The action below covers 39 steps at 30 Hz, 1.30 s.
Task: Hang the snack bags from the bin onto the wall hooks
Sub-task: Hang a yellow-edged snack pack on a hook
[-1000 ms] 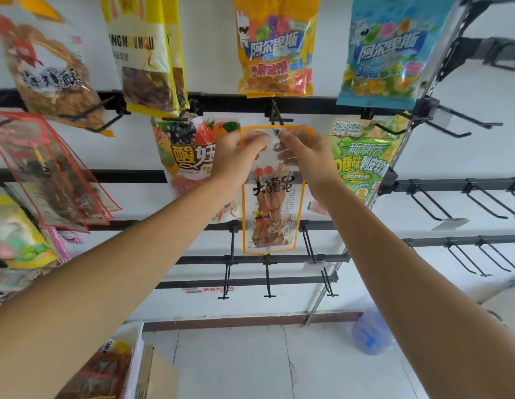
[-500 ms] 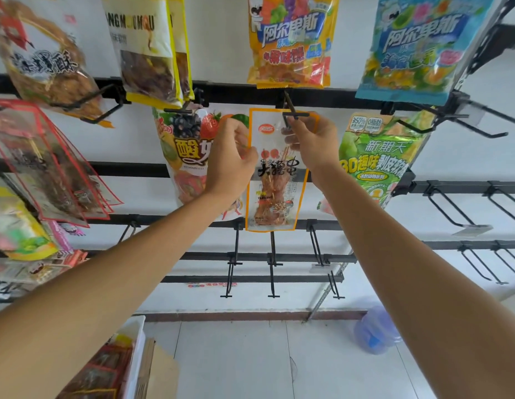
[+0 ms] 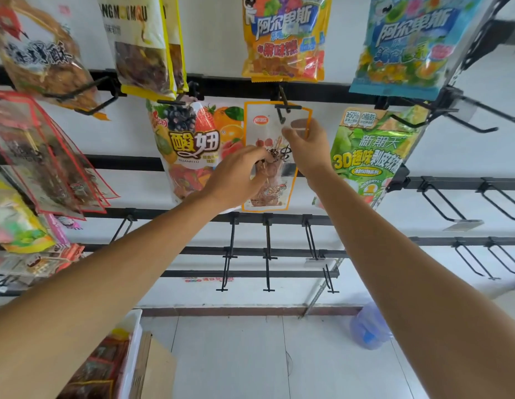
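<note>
- The right hand's fingertips [image 3: 292,133] pinch the orange-edged bag [image 3: 264,131] near its upper right corner, just beside the hang hole. Clear film laps over the fingers.
- The left hand's fingers [image 3: 257,162] curl onto the bag's left side at mid-height. The thumb is hidden, so this reads as a light steadying hold, not a hard clamp.
- The right hand [image 3: 308,151] sits right of the bag and the left hand [image 3: 236,180] lower and to the left. Both arms reach up from the near corners.
- The bag hangs facing out, with its top margin at a black hook [image 3: 283,109] under the upper rail [image 3: 227,87]. The hook's tip appears to pass through the hole, but how far back the bag is seated cannot be told.
- The bag looks light, thin and floppy, with slick film. The skewered snack inside probably stiffens the middle.
- The best hold is likely on the sealed top margin, either side of the hole. A pull downward there could tear the punched film.
- A fruit bag [image 3: 192,139] hangs just beside it on the left and a green bag [image 3: 368,151] near on the right.
- Bare hooks [image 3: 267,254] stand on the lower rails.
- The bin [image 3: 133,338], near left, holds more packets.
</note>
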Each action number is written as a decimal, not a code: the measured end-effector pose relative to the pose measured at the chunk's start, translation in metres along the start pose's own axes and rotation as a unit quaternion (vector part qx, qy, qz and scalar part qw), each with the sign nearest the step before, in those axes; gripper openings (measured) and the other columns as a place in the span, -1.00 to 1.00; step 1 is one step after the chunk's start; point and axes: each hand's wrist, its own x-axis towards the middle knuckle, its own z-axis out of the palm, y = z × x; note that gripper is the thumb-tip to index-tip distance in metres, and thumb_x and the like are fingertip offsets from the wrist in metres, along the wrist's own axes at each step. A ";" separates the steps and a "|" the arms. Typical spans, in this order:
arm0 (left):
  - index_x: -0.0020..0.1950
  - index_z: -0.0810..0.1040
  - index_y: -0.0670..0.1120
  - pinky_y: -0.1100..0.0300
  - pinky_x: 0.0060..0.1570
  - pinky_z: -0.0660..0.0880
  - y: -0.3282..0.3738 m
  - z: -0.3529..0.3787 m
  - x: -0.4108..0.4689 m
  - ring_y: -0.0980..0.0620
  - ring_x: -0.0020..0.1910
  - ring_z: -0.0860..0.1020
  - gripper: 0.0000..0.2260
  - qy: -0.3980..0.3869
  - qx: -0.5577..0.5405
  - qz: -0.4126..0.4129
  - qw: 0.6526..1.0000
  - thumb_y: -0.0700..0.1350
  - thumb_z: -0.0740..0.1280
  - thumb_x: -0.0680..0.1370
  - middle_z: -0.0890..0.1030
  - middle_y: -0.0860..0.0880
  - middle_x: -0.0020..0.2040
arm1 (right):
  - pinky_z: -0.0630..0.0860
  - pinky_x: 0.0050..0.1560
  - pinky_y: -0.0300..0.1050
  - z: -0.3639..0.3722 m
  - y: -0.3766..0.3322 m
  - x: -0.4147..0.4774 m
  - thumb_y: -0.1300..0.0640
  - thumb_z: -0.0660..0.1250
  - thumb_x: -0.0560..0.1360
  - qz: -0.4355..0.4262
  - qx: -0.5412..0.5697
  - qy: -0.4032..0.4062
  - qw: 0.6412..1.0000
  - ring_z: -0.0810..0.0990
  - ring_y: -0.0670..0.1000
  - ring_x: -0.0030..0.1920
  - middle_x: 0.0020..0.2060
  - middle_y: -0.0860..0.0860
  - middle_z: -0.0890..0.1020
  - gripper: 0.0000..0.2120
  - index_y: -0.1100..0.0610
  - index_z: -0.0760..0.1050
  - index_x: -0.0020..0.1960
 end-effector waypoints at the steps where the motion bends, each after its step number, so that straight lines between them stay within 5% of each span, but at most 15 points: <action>1: 0.15 0.60 -0.13 0.20 0.11 0.33 0.001 -0.002 -0.002 0.04 0.08 0.51 -0.81 -0.007 0.009 0.000 1.000 -0.20 0.30 0.56 0.62 -0.02 0.11 | 0.47 -0.03 -0.13 -0.002 0.002 -0.003 0.06 0.32 0.55 0.008 -0.011 -0.010 1.000 0.56 -0.03 -0.05 0.02 0.03 0.61 -0.69 0.17 0.45 0.24; 3: 0.16 0.59 -0.14 0.08 0.13 0.43 0.005 -0.006 -0.007 0.02 0.09 0.52 -0.80 -0.027 0.009 -0.007 1.000 -0.20 0.30 0.56 0.61 -0.03 0.12 | 0.50 -0.01 -0.08 -0.007 0.005 -0.011 0.07 0.31 0.54 0.031 -0.029 -0.024 0.999 0.55 -0.02 -0.06 0.06 0.05 0.60 -0.63 0.16 0.39 0.30; 6: 0.22 0.56 -0.13 0.15 0.16 0.44 0.012 -0.009 -0.015 0.02 0.19 0.51 -0.76 -0.063 0.000 -0.035 0.997 -0.22 0.31 0.56 0.59 -0.03 0.19 | 0.44 -0.07 -0.12 -0.013 0.012 -0.024 0.09 0.30 0.55 0.088 -0.038 -0.045 0.994 0.52 -0.03 -0.15 -0.11 0.00 0.56 -0.60 0.17 0.35 0.34; 9: 0.33 0.50 -0.08 0.09 0.26 0.36 0.017 -0.006 -0.024 0.00 0.32 0.44 -0.69 -0.108 0.016 -0.070 0.992 -0.17 0.31 0.58 0.52 -0.01 0.32 | 0.37 -0.24 -0.13 -0.018 0.026 -0.042 0.09 0.30 0.53 0.104 -0.108 -0.085 0.985 0.47 0.06 -0.15 -0.22 0.02 0.53 -0.78 0.15 0.49 0.14; 12: 0.38 0.44 -0.06 0.02 0.31 0.34 0.021 -0.002 -0.035 -0.08 0.38 0.37 -0.65 -0.157 0.060 -0.088 0.982 -0.14 0.29 0.58 0.45 -0.05 0.39 | 0.44 0.03 -0.11 -0.022 0.034 -0.058 0.04 0.30 0.55 0.112 -0.167 -0.164 0.966 0.53 0.10 0.06 0.15 0.11 0.58 -0.59 0.16 0.44 0.35; 16: 0.44 0.39 -0.03 -0.04 0.34 0.32 0.020 -0.011 -0.056 -0.10 0.39 0.34 -0.57 -0.227 0.133 -0.075 0.962 -0.13 0.31 0.56 0.39 -0.06 0.43 | 0.37 0.21 -0.11 -0.023 0.025 -0.081 -0.04 0.28 0.57 0.033 -0.279 -0.240 0.929 0.47 0.13 0.30 0.33 0.12 0.49 -0.57 0.08 0.41 0.39; 24: 0.45 0.38 0.02 0.00 0.33 0.23 0.019 -0.068 -0.113 -0.11 0.44 0.28 -0.56 -0.226 0.188 -0.116 0.949 -0.07 0.30 0.57 0.35 -0.01 0.48 | 0.37 0.33 0.09 0.011 -0.012 -0.140 -0.11 0.27 0.54 -0.073 -0.403 -0.296 0.863 0.39 0.18 0.37 0.37 0.09 0.45 -0.51 0.02 0.35 0.42; 32: 0.48 0.33 0.04 -0.07 0.36 0.28 0.013 -0.148 -0.199 -0.10 0.40 0.33 -0.55 -0.245 0.239 -0.135 0.930 -0.04 0.27 0.59 0.37 0.00 0.46 | 0.35 0.35 0.07 0.078 -0.073 -0.211 -0.11 0.24 0.56 -0.146 -0.413 -0.339 0.833 0.34 0.18 0.40 0.41 0.09 0.39 -0.48 0.03 0.30 0.46; 39: 0.42 0.39 0.04 0.01 0.32 0.34 -0.016 -0.238 -0.285 -0.07 0.37 0.38 -0.60 -0.218 0.224 -0.253 0.916 -0.03 0.30 0.57 0.41 -0.02 0.42 | 0.38 0.21 0.00 0.152 -0.126 -0.267 -0.09 0.24 0.59 -0.213 -0.401 -0.383 0.805 0.44 0.17 0.30 0.33 0.12 0.47 -0.54 0.06 0.34 0.43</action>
